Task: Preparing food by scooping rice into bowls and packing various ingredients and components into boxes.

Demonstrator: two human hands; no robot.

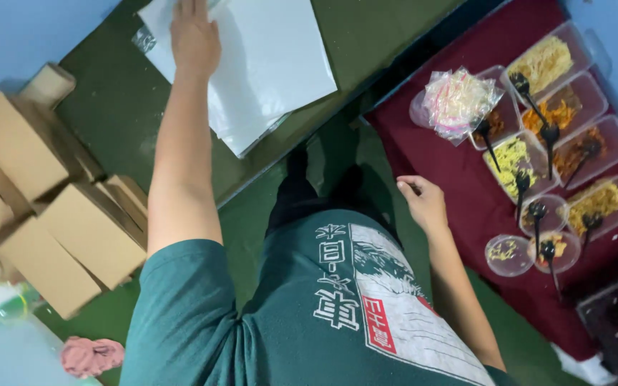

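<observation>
Here the left hand [194, 32] lies flat on the white bags [266, 71] — stack's long axis tilted diagonally. The right hand [422, 201] hangs loose, empty — near the food tubs [613, 146].

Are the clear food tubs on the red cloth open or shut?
Open: the food tubs have no lids on, and black spoons stand in them.
</observation>
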